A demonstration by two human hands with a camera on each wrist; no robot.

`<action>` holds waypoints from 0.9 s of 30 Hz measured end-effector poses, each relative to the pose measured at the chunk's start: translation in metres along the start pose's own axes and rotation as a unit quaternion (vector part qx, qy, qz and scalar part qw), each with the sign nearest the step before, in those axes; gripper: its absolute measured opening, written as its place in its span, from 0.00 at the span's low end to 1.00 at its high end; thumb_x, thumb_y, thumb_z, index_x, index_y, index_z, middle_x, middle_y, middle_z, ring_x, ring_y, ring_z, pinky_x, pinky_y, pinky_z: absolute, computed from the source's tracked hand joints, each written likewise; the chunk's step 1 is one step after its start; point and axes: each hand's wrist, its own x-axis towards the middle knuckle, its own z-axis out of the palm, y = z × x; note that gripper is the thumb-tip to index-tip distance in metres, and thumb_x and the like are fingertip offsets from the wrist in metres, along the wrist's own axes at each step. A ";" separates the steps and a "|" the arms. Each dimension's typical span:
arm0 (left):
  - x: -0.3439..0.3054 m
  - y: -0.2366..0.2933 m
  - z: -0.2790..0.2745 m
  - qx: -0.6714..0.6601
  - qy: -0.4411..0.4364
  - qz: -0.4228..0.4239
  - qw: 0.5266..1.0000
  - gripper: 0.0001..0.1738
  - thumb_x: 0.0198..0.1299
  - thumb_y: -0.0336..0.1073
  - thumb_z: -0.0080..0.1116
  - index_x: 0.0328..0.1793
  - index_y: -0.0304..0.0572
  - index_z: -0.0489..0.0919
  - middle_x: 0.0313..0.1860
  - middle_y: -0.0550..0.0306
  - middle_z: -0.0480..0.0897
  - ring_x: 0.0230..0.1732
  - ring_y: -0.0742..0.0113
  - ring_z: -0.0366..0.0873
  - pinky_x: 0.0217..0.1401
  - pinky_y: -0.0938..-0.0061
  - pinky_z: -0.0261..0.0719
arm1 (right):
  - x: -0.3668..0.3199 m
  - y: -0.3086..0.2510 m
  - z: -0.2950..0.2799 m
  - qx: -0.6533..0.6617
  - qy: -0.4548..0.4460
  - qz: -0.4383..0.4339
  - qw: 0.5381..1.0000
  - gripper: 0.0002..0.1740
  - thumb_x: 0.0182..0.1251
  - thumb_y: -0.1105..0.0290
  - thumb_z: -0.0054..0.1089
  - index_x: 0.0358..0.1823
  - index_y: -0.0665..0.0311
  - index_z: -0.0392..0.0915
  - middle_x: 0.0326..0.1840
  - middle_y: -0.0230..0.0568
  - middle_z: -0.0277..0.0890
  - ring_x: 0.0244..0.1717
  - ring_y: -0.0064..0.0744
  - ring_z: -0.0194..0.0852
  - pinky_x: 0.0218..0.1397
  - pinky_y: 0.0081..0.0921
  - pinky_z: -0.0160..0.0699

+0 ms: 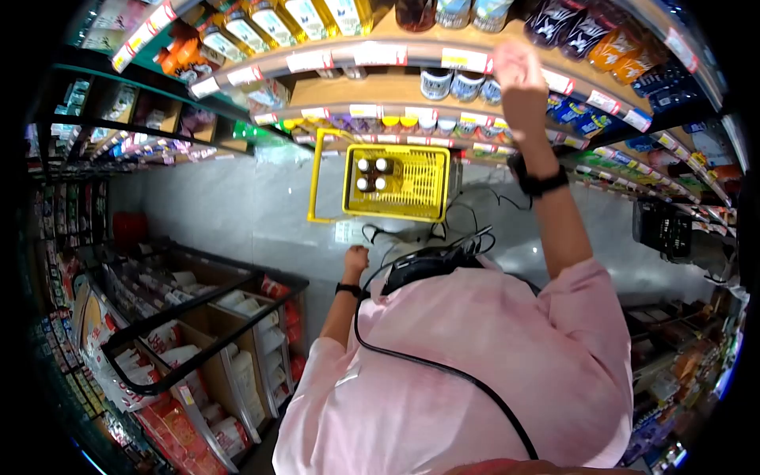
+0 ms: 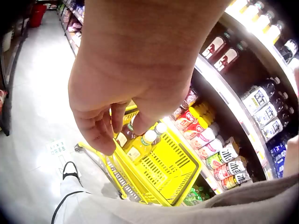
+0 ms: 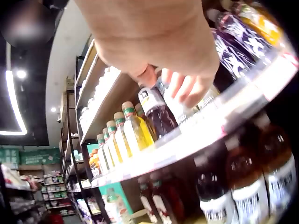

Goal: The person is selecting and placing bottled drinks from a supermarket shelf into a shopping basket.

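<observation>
My right hand (image 1: 519, 70) is raised to the upper drinks shelf and looks blurred in the head view. In the right wrist view its thumb and bent fingers (image 3: 181, 88) are among the bottle tops, close to a dark bottle (image 3: 159, 112) with a white label; I cannot tell whether they grip one. My left hand (image 1: 356, 260) hangs loosely curled near my body, holding nothing. Beyond it stands a yellow shopping cart (image 1: 421, 207) with several white-capped bottles (image 1: 372, 176) upright at the left of its basket. Among these is a yellow drink bottle (image 2: 141, 148).
Yellow-liquid bottles (image 1: 305, 17) stand left along the same shelf, with purple-labelled bottles (image 1: 554, 24) to the right. Lower shelves carry more drinks. A black-railed bin display (image 1: 206, 317) stands at left, and a black crate (image 1: 661, 229) is at right. Cables hang before my waist.
</observation>
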 end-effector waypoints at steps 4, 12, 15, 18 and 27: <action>0.053 -0.039 0.004 0.390 -0.054 0.431 0.812 0.19 0.60 0.41 0.53 0.45 0.33 0.85 0.32 0.44 0.85 0.27 0.57 0.83 0.30 0.62 0.81 | -0.122 0.067 -0.074 -0.080 -0.494 0.342 0.796 0.26 0.71 0.62 0.58 0.66 0.67 0.71 0.51 0.41 0.81 0.49 0.33 0.80 0.54 0.31 0.77; 0.103 0.043 0.016 0.182 -0.123 0.145 0.965 0.26 0.58 0.48 0.61 0.60 0.41 0.79 0.45 0.37 0.85 0.48 0.42 0.84 0.53 0.58 0.80 | -0.396 0.149 -0.211 -0.083 -0.356 0.519 0.772 0.18 0.70 0.58 0.55 0.54 0.61 0.79 0.50 0.48 0.81 0.53 0.42 0.79 0.57 0.32 0.75; 0.163 0.072 0.035 0.076 -0.018 0.034 0.996 0.31 0.61 0.48 0.59 0.69 0.43 0.72 0.53 0.34 0.83 0.57 0.40 0.80 0.59 0.54 0.78 | -0.439 0.116 -0.207 -0.286 -0.487 0.533 0.630 0.24 0.79 0.62 0.43 0.69 0.68 0.67 0.68 0.46 0.69 0.62 0.40 0.71 0.64 0.37 0.73; 0.210 0.090 0.063 0.046 0.041 0.082 0.995 0.36 0.61 0.45 0.59 0.77 0.52 0.65 0.60 0.30 0.78 0.60 0.39 0.78 0.61 0.54 0.77 | -0.530 0.161 -0.244 -0.326 -0.406 0.462 0.718 0.18 0.75 0.69 0.45 0.59 0.71 0.75 0.53 0.53 0.79 0.54 0.51 0.75 0.60 0.39 0.73; 0.210 0.149 0.100 0.275 0.001 0.056 0.960 0.30 0.65 0.28 0.46 0.74 0.57 0.64 0.67 0.27 0.67 0.56 0.42 0.80 0.56 0.58 0.82 | -0.552 0.145 -0.281 -0.159 -0.204 0.661 0.705 0.15 0.74 0.63 0.54 0.47 0.70 0.77 0.38 0.52 0.77 0.41 0.49 0.76 0.45 0.37 0.73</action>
